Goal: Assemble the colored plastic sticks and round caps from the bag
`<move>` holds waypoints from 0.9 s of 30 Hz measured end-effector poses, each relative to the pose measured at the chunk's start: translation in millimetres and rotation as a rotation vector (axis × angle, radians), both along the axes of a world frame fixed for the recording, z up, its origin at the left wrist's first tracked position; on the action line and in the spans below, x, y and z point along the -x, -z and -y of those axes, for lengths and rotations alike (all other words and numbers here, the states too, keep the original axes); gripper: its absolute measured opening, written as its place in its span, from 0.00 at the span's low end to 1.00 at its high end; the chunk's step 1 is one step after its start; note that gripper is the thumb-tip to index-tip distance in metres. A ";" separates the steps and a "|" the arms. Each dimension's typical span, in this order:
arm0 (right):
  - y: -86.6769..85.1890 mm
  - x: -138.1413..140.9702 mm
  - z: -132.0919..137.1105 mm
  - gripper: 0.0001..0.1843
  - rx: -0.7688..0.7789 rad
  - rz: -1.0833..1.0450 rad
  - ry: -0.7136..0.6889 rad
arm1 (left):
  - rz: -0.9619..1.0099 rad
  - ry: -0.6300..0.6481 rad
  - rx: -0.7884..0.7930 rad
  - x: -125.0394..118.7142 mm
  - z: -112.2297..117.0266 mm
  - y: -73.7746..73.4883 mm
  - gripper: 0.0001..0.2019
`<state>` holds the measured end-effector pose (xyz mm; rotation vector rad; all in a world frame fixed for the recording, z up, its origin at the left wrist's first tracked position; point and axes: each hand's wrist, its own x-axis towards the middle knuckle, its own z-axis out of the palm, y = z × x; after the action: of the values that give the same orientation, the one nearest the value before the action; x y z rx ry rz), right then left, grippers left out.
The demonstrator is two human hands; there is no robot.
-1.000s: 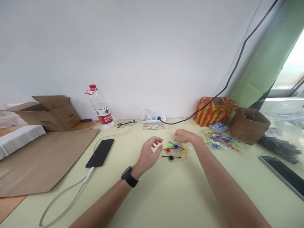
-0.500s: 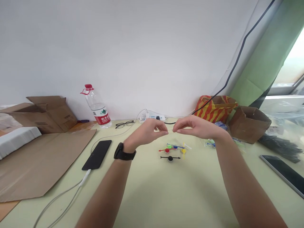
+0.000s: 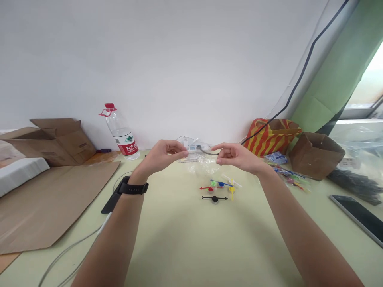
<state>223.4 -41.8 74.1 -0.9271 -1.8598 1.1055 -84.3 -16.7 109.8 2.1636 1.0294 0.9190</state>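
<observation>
My left hand is closed in a pinch on a crumpled clear plastic bag, which hangs between the hands and is hard to see against the table. To its right is my right hand, its index finger stretched out and apart from the thumb, near the bag's right side with nothing visible in the grip. Just below lie several small arrow spinners: a black spinner, a red spinner, a yellow spinner, a blue spinner, plus green and white ones partly overlapped.
A power strip lies by the wall. Left are a water bottle, a black phone under my wrist, and a cardboard box. Right are a striped bag, a brown box, colourful packets and a tablet.
My hands have moved apart, the left one going left over the phone. The clear bag now shows between them. The spinners have stayed in place.
</observation>
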 end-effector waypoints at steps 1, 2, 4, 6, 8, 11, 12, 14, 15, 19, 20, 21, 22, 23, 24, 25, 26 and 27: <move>-1.1 -1.0 0.0 0.24 -0.024 -0.019 0.041 | 0.024 -0.022 0.023 1.3 -2.7 2.0 0.17; -1.9 -1.3 -0.4 0.24 -0.051 -0.053 0.091 | 0.059 -0.047 0.051 1.4 -4.9 4.3 0.19; -2.5 0.9 -1.9 0.24 -0.110 -0.148 0.213 | 0.114 -0.057 0.126 -2.3 -7.6 10.2 0.23; -1.6 6.0 -4.2 0.24 -0.154 -0.243 0.324 | 0.085 0.020 0.219 -10.3 -8.3 17.6 0.24; 0.7 12.0 -6.8 0.25 -0.175 -0.303 0.403 | -0.004 0.122 0.290 -20.3 -7.8 26.2 0.24; 6.1 18.1 -11.0 0.25 -0.179 -0.342 0.471 | -0.025 0.247 0.312 -34.1 -7.5 39.2 0.19; 8.1 19.0 -12.5 0.25 -0.176 -0.349 0.484 | -0.005 0.261 0.309 -37.6 -7.8 43.1 0.18; 11.6 19.6 -15.2 0.25 -0.163 -0.369 0.502 | 0.030 0.244 0.295 -42.5 -8.7 49.7 0.16; 13.0 19.6 -16.3 0.25 -0.155 -0.383 0.508 | 0.046 0.223 0.287 -44.1 -9.1 52.3 0.16; 15.2 19.8 -17.9 0.24 -0.127 -0.439 0.511 | 0.098 0.183 0.266 -46.9 -9.8 56.1 0.15; 15.0 19.6 -17.7 0.25 -0.118 -0.449 0.506 | 0.111 0.178 0.261 -46.8 -9.6 55.3 0.15; 14.7 19.0 -17.4 0.25 -0.103 -0.453 0.501 | 0.125 0.171 0.255 -46.4 -9.4 54.0 0.16; 14.3 17.9 -17.1 0.24 -0.083 -0.449 0.494 | 0.138 0.159 0.248 -45.5 -9.3 52.3 0.16; 14.0 16.4 -16.8 0.24 -0.059 -0.434 0.487 | 0.150 0.146 0.242 -44.1 -9.3 50.2 0.17; 13.8 14.4 -16.5 0.24 -0.031 -0.406 0.474 | 0.159 0.133 0.236 -42.2 -9.6 48.1 0.17; 13.7 12.2 -16.2 0.23 -0.003 -0.370 0.457 | 0.168 0.120 0.233 -40.0 -10.1 46.1 0.17; 13.8 10.1 -15.9 0.23 0.021 -0.335 0.434 | 0.177 0.106 0.231 -37.6 -10.8 44.4 0.17; 14.1 8.4 -15.7 0.24 0.037 -0.310 0.408 | 0.184 0.095 0.232 -35.2 -11.8 43.1 0.17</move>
<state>215.1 -26.1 60.1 -1.0348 -1.3308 0.9677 -49.1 -4.9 66.7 1.8825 0.8892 0.8890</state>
